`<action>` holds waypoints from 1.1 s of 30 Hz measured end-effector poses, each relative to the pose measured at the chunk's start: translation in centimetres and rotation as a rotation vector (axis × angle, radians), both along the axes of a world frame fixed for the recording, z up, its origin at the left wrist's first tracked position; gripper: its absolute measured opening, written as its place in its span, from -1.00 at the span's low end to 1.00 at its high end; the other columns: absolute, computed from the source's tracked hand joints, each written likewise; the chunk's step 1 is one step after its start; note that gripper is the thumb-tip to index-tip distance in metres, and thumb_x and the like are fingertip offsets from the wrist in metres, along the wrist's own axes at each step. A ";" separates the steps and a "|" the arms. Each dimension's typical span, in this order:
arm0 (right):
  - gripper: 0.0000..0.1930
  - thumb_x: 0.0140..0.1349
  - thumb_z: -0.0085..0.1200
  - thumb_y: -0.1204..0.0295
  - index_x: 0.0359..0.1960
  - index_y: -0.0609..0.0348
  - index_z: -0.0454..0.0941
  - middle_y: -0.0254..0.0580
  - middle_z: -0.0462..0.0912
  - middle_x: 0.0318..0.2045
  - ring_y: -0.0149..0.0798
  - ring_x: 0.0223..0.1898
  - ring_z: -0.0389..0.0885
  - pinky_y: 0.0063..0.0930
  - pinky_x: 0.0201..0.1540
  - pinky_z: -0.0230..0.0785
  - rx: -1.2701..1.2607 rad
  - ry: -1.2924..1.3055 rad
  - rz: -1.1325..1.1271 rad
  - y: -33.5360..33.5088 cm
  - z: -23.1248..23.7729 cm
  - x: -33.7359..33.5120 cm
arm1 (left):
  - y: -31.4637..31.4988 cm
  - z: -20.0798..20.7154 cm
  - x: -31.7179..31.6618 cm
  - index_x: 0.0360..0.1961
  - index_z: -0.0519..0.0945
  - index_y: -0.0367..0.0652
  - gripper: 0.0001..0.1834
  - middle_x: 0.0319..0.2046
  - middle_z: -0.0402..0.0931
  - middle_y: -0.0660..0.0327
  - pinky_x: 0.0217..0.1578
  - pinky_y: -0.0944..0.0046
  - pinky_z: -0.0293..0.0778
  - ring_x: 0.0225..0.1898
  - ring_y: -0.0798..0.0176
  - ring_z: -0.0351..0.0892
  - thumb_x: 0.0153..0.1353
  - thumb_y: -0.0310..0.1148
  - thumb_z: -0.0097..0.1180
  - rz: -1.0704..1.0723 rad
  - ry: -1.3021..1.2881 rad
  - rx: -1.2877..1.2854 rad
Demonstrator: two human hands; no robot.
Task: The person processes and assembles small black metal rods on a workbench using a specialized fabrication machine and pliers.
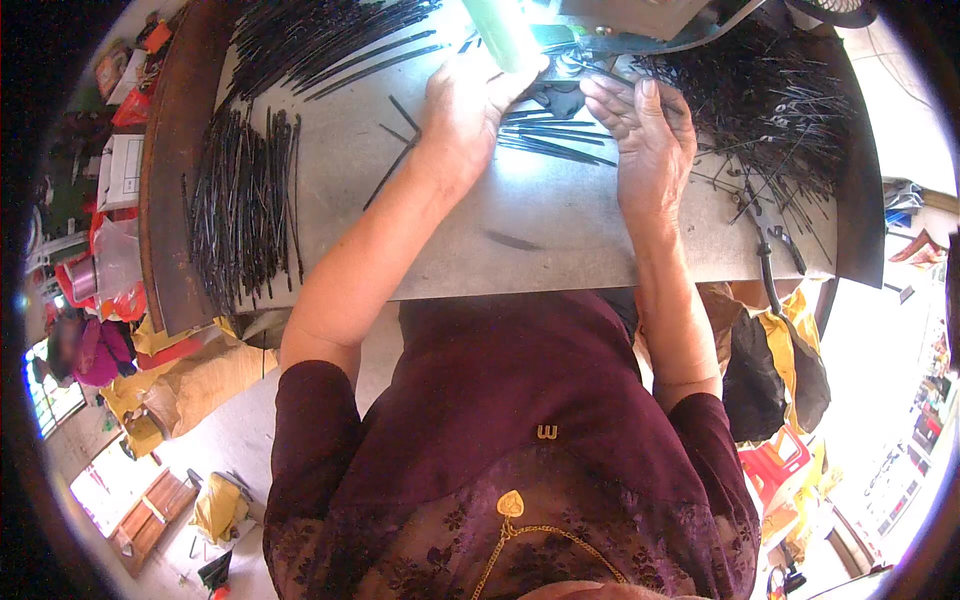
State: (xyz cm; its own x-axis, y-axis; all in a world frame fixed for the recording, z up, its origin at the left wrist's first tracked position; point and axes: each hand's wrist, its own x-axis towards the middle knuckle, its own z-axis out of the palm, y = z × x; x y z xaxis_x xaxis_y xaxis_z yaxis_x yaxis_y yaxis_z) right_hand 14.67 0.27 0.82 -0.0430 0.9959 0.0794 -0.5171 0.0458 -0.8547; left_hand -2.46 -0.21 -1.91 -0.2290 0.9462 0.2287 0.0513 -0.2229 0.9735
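Observation:
My right hand [645, 135] holds a thin dark rod [612, 76] between thumb and fingers, its end at a small metal fitting [570, 66] on the machine. Across from it, my left hand [468, 112] is closed close to that fitting, below a pale green cylinder [503, 32]; glare hides what its fingertips grip. Beneath the fitting sits a dark block-like part [560, 100]. Several thin black rods [555, 138] lie on the metal tabletop [440, 240] between my hands, and a few loose ones [392, 165] lie beside my left wrist.
Piles of black rods cover the table's far left [320, 45], left side [245, 200] and right side [760, 110]. Pliers [768, 225] lie near the right edge. A raised brown metal rim [165, 200] borders the left side. Sacks [205, 385] stand below.

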 end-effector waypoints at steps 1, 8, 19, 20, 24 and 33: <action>-0.74 0.39 -0.09 0.37 -0.11 0.40 0.35 0.24 0.60 -0.21 0.03 -0.18 0.67 -0.26 -0.13 0.60 -0.011 -0.009 -0.003 0.0 0.0 0.1 | 0.1 0.0 0.1 -0.20 0.65 -0.27 -0.74 -0.36 0.61 0.05 -0.30 0.30 0.53 -0.33 0.23 0.61 0.16 -0.31 0.23 0.089 -0.012 0.068; -0.74 0.39 -0.09 0.37 -0.11 0.39 0.36 0.23 0.60 -0.22 0.03 -0.19 0.67 -0.26 -0.13 0.61 -0.003 -0.016 -0.027 -0.2 -0.3 -0.3 | -0.2 0.4 0.5 -0.20 0.65 -0.29 -0.73 -0.37 0.62 0.05 -0.32 0.28 0.53 -0.36 0.22 0.62 0.16 -0.31 0.23 0.053 -0.122 -0.090; -0.77 0.39 -0.07 0.37 -0.13 0.34 0.34 0.24 0.60 -0.23 0.05 -0.21 0.68 -0.25 -0.16 0.62 -0.024 0.071 -0.009 0.2 -0.6 0.2 | 0.0 0.1 0.7 -0.26 0.66 -0.30 -0.74 -0.41 0.63 0.06 -0.33 0.30 0.52 -0.39 0.23 0.61 0.13 -0.30 0.26 0.156 0.117 0.091; -0.77 0.39 -0.07 0.37 -0.13 0.34 0.34 0.24 0.60 -0.23 0.05 -0.21 0.68 -0.25 -0.16 0.62 -0.024 0.070 -0.010 0.2 -0.5 0.1 | -0.1 0.1 0.6 -0.26 0.66 -0.30 -0.74 -0.41 0.63 0.06 -0.33 0.30 0.52 -0.39 0.23 0.61 0.13 -0.30 0.26 0.156 0.116 0.091; -0.76 0.38 -0.06 0.37 -0.12 0.35 0.35 0.23 0.60 -0.23 0.05 -0.20 0.68 -0.24 -0.15 0.61 -0.012 0.041 -0.031 0.0 -0.5 -0.1 | -0.4 1.1 1.0 -0.26 0.66 -0.30 -0.73 -0.40 0.63 0.08 -0.32 0.32 0.51 -0.37 0.26 0.61 0.13 -0.29 0.26 0.089 0.023 0.012; -0.75 0.38 -0.06 0.36 -0.13 0.37 0.36 0.23 0.60 -0.23 0.04 -0.19 0.67 -0.24 -0.15 0.61 0.006 0.024 -0.048 0.0 -0.5 -0.2 | -0.7 1.3 1.3 -0.23 0.66 -0.31 -0.72 -0.39 0.64 0.12 -0.30 0.33 0.52 -0.39 0.29 0.61 0.17 -0.28 0.24 0.036 -0.211 -0.050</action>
